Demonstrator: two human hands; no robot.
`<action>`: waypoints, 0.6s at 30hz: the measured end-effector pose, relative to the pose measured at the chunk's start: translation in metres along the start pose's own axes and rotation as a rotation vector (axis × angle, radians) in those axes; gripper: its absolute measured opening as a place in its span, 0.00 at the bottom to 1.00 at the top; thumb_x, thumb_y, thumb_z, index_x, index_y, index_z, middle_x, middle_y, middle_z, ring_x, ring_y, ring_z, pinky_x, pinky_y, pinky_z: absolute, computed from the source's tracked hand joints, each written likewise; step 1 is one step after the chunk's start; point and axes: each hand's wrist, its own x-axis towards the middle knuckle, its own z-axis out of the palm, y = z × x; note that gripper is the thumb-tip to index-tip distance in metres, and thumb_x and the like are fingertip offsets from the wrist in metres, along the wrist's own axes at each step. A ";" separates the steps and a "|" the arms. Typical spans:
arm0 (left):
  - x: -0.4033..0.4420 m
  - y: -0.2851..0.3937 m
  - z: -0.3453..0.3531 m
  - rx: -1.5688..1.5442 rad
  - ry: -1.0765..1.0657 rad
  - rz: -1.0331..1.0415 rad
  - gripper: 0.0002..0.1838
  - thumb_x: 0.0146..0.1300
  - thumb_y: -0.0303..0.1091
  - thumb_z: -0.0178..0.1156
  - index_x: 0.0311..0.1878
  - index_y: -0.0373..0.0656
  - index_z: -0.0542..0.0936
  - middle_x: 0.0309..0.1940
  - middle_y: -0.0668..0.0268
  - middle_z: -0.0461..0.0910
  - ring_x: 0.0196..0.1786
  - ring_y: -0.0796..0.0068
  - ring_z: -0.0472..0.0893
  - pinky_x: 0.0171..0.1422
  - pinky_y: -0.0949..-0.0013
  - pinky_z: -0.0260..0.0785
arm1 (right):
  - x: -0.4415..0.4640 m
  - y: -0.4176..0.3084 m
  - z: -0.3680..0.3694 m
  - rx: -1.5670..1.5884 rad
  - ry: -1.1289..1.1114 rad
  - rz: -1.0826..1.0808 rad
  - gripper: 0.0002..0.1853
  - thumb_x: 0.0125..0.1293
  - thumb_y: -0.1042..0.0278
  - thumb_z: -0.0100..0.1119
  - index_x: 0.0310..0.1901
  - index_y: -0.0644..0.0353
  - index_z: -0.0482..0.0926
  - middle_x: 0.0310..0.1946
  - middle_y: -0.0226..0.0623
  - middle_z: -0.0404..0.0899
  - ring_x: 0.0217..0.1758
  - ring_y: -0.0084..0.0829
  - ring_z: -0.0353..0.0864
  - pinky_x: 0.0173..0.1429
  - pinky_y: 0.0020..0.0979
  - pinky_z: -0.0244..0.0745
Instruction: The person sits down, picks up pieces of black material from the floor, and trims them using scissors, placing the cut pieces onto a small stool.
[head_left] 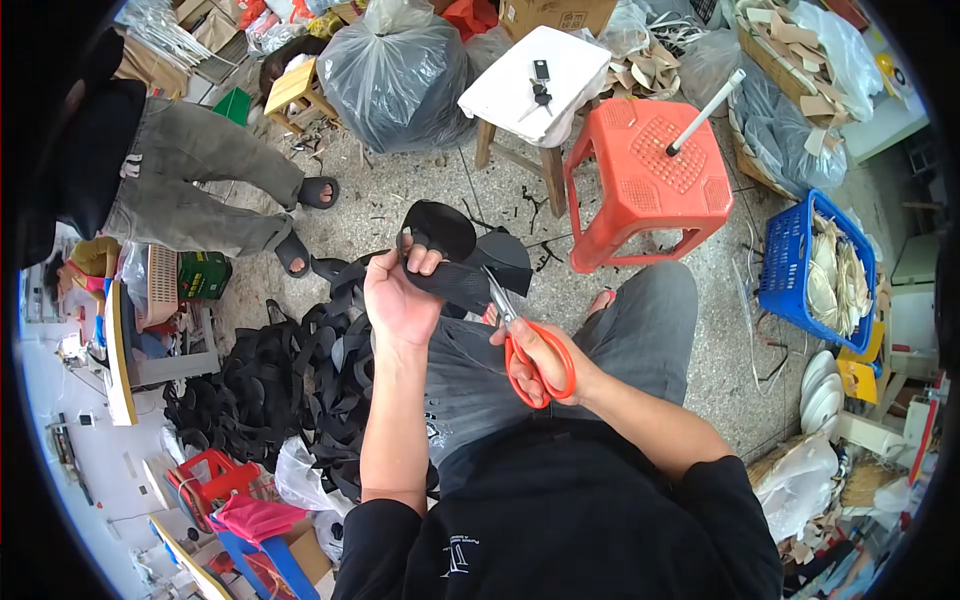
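Observation:
Fingers curled, my left hand (pixel 403 297) holds a black curved piece (pixel 441 230), which looks like part of a shoe or a cap, with a ribbed band and a rounded flap. My right hand (pixel 541 362) is closed through the orange handles of the scissors (pixel 566 372). Their metal blades point up and left and meet the black piece at its right part; whether they touch it I cannot tell. Below and left of my left hand, a large heap of similar black pieces (pixel 265 375) spreads over the floor.
A red plastic stool (pixel 655 150) with a white rod on it stands ahead. Beside it is a white-topped stool (pixel 540 75) with keys. A blue basket (pixel 790 255) is at right, a stuffed plastic bag (pixel 395 85) at the back. Another person (pixel 200 165) stands at left.

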 end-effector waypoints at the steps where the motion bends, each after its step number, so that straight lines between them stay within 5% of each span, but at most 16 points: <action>1: -0.001 0.001 0.001 -0.007 0.008 0.005 0.10 0.73 0.33 0.51 0.47 0.40 0.80 0.29 0.66 0.70 0.35 0.70 0.68 0.48 0.68 0.62 | 0.001 0.002 0.000 0.008 0.034 -0.015 0.32 0.84 0.38 0.49 0.60 0.67 0.74 0.20 0.30 0.70 0.12 0.20 0.64 0.16 0.25 0.63; 7: -0.020 -0.010 0.022 0.024 0.039 0.065 0.09 0.72 0.31 0.54 0.47 0.40 0.81 0.31 0.64 0.74 0.36 0.69 0.71 0.48 0.66 0.65 | -0.004 0.002 0.001 -0.130 0.177 -0.111 0.24 0.85 0.47 0.49 0.63 0.63 0.73 0.22 0.35 0.75 0.16 0.25 0.69 0.21 0.26 0.66; 9: -0.032 -0.030 0.024 0.276 0.018 0.083 0.11 0.70 0.25 0.56 0.53 0.38 0.81 0.42 0.60 0.80 0.46 0.70 0.76 0.54 0.68 0.68 | -0.006 0.010 -0.003 0.046 0.190 -0.371 0.24 0.83 0.52 0.54 0.67 0.62 0.67 0.30 0.41 0.80 0.24 0.30 0.77 0.27 0.27 0.73; 12: -0.050 -0.074 0.022 0.959 0.091 0.080 0.13 0.69 0.20 0.61 0.53 0.39 0.87 0.47 0.62 0.82 0.49 0.70 0.78 0.56 0.67 0.71 | -0.015 -0.005 0.002 0.156 0.190 -0.547 0.25 0.83 0.56 0.54 0.71 0.61 0.62 0.39 0.47 0.84 0.33 0.34 0.84 0.35 0.28 0.80; 14: -0.046 -0.102 0.011 1.296 -0.324 0.452 0.10 0.66 0.22 0.66 0.49 0.37 0.88 0.47 0.63 0.83 0.46 0.68 0.79 0.52 0.68 0.71 | -0.026 -0.032 0.009 0.383 0.344 -0.450 0.24 0.80 0.66 0.55 0.72 0.59 0.63 0.44 0.47 0.83 0.39 0.35 0.86 0.40 0.32 0.84; 18: -0.061 -0.131 -0.002 1.658 -0.463 0.657 0.12 0.63 0.24 0.69 0.49 0.36 0.86 0.50 0.62 0.82 0.48 0.65 0.80 0.57 0.66 0.72 | -0.036 -0.037 -0.011 0.200 0.523 -0.445 0.25 0.73 0.75 0.56 0.70 0.58 0.67 0.44 0.44 0.83 0.39 0.32 0.84 0.42 0.30 0.81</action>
